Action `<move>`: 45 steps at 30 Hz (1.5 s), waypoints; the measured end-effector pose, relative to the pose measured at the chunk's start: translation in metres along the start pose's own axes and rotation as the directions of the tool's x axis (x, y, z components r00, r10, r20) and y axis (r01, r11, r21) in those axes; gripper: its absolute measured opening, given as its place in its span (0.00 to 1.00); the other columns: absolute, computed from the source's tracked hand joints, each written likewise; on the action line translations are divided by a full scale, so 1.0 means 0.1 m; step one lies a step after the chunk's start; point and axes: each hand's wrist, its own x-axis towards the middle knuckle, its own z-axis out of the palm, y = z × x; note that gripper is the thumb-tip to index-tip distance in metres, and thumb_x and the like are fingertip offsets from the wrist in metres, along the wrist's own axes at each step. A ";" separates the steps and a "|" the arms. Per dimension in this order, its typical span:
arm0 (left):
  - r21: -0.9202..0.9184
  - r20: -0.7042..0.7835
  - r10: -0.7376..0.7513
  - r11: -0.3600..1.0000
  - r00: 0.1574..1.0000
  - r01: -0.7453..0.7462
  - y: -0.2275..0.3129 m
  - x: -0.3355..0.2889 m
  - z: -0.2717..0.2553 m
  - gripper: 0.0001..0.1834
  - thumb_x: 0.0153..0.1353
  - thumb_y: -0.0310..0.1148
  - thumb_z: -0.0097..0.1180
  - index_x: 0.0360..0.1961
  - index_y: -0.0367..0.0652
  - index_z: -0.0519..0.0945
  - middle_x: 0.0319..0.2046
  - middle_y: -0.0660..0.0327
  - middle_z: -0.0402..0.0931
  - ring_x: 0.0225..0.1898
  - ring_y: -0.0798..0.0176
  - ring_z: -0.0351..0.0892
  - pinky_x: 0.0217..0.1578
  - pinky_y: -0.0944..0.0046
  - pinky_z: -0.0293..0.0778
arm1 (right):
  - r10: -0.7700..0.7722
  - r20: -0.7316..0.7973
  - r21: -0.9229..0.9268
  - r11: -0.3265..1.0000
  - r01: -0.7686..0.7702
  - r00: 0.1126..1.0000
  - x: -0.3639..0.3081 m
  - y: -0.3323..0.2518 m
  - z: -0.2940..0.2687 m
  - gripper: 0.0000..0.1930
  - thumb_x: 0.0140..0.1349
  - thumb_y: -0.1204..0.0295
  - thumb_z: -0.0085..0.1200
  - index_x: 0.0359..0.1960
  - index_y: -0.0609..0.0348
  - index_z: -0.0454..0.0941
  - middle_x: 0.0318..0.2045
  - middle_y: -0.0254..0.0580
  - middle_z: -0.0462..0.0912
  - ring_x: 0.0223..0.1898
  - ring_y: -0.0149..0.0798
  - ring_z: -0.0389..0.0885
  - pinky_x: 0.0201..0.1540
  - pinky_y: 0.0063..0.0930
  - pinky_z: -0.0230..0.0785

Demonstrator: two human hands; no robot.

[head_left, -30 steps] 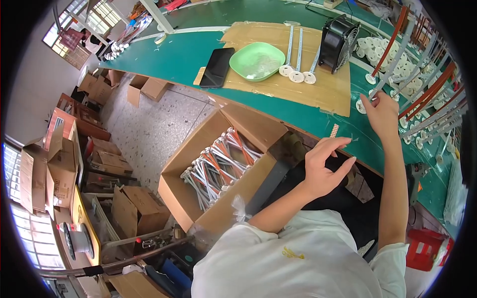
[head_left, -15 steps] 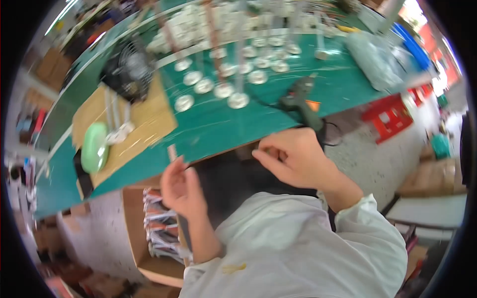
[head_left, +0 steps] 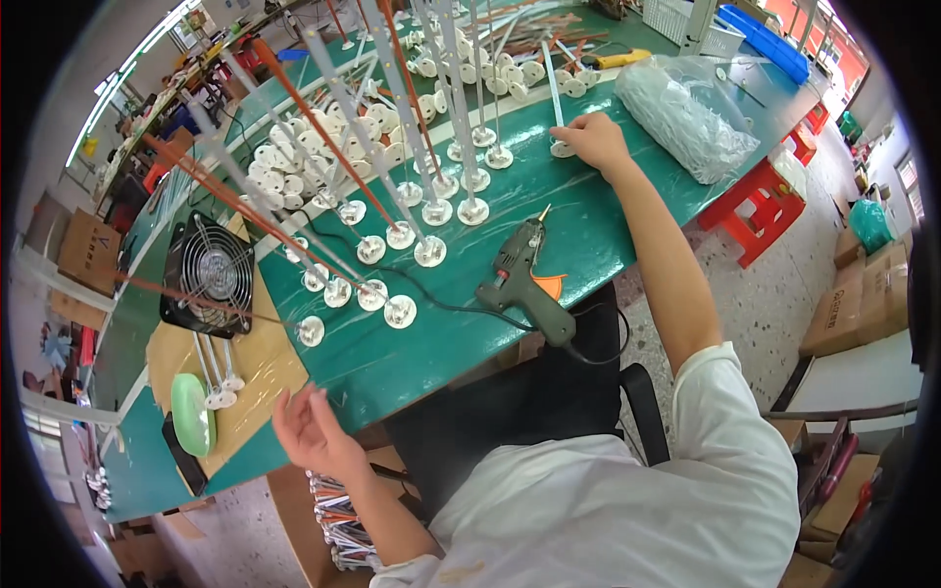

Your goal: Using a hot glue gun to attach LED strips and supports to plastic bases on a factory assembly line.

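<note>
At the far side of the green table (head_left: 392, 363), my right hand (head_left: 596, 144) pinches a thin pale rod (head_left: 553, 86) just above its round white base. My left hand (head_left: 316, 438) hovers by the table's front edge with fingers loosely bent and apart, holding nothing. Between the hands stand several upright clear and orange-brown rods on round bases (head_left: 429, 252). A dark green glue gun (head_left: 520, 279) with an orange trigger lies near the front edge, its cable trailing across the table.
A black fan (head_left: 211, 274) and a light green oval dish (head_left: 193, 414) sit on brown cardboard at left. White round pieces (head_left: 279, 171) heap behind the rods. A clear plastic bag (head_left: 681, 118) lies far right, beyond it a red stool (head_left: 760, 211). Below, a box holds bundled rods (head_left: 338, 514).
My right hand has reached from near my body to the far right and taken hold of the rod. My left hand stays by the front edge. The view has shifted.
</note>
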 end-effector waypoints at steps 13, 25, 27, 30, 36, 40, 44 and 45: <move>0.058 -0.035 -0.011 0.998 0.999 0.013 0.09 -0.24 -0.06 0.09 0.60 0.19 0.54 0.42 0.31 0.74 0.41 0.49 0.78 0.38 0.63 0.78 0.43 0.68 0.75 | -0.021 0.064 0.959 0.278 -0.056 0.998 -1.78 -0.05 -0.11 0.02 0.60 0.76 0.55 0.30 0.59 0.76 0.25 0.31 0.77 0.25 0.23 0.75 0.28 0.18 0.67; -0.473 0.595 0.133 0.856 0.793 0.211 0.85 -1.13 0.38 0.33 0.45 0.18 0.69 0.55 0.23 0.70 0.50 0.45 0.75 0.50 0.56 0.77 0.50 0.60 0.75 | -0.244 0.107 0.993 -0.026 -0.117 0.964 -3.61 -0.50 0.07 0.02 0.60 0.84 0.53 0.30 0.66 0.77 0.31 0.41 0.77 0.34 0.31 0.75 0.39 0.24 0.68; -0.482 0.587 0.091 0.837 0.804 0.258 0.85 -1.18 0.31 0.31 0.46 0.17 0.68 0.54 0.23 0.71 0.49 0.45 0.75 0.49 0.57 0.77 0.50 0.61 0.75 | -0.241 0.191 0.979 -0.019 -0.201 0.952 -3.67 -0.48 0.09 0.02 0.60 0.84 0.53 0.32 0.66 0.77 0.33 0.42 0.78 0.34 0.30 0.75 0.40 0.24 0.69; -0.561 0.584 0.031 0.738 0.811 0.376 0.80 -1.21 0.22 0.28 0.49 0.14 0.63 0.54 0.23 0.71 0.50 0.45 0.75 0.48 0.59 0.77 0.51 0.63 0.74 | -0.266 0.109 0.990 0.111 -0.081 0.958 -3.64 -0.53 0.08 0.07 0.60 0.83 0.53 0.39 0.68 0.78 0.31 0.41 0.79 0.29 0.29 0.76 0.33 0.22 0.69; -0.590 0.566 -0.023 0.686 0.824 0.425 0.75 -1.20 0.06 0.31 0.48 0.10 0.60 0.57 0.26 0.69 0.57 0.39 0.68 0.55 0.51 0.74 0.54 0.59 0.73 | -0.281 0.163 0.959 0.269 -0.086 0.946 -3.63 -0.63 -0.01 0.09 0.56 0.84 0.58 0.39 0.70 0.80 0.31 0.48 0.84 0.28 0.31 0.80 0.27 0.18 0.71; -0.618 0.572 0.063 0.689 0.818 0.379 0.63 -1.11 -0.01 0.32 0.47 0.12 0.63 0.57 0.27 0.69 0.58 0.36 0.66 0.55 0.45 0.74 0.55 0.53 0.71 | -0.373 0.184 0.953 0.294 -0.073 0.909 -3.56 -0.63 0.00 0.07 0.55 0.83 0.59 0.37 0.70 0.81 0.28 0.47 0.84 0.26 0.30 0.80 0.27 0.17 0.71; -0.600 0.569 0.050 0.707 0.821 0.373 0.61 -1.06 -0.07 0.33 0.45 0.15 0.67 0.55 0.27 0.71 0.54 0.35 0.69 0.53 0.46 0.75 0.56 0.50 0.70 | -0.387 0.276 0.927 0.349 -0.137 0.880 -3.53 -0.67 -0.03 0.05 0.54 0.82 0.62 0.33 0.70 0.83 0.28 0.42 0.84 0.28 0.25 0.80 0.28 0.15 0.72; -0.606 0.564 0.085 0.718 0.822 0.342 0.59 -1.04 -0.06 0.32 0.44 0.15 0.67 0.55 0.28 0.72 0.54 0.35 0.70 0.53 0.47 0.75 0.55 0.50 0.71 | -0.406 0.285 0.924 0.358 -0.136 0.868 -3.51 -0.66 -0.02 0.05 0.54 0.82 0.62 0.33 0.70 0.83 0.27 0.41 0.84 0.28 0.25 0.80 0.29 0.15 0.72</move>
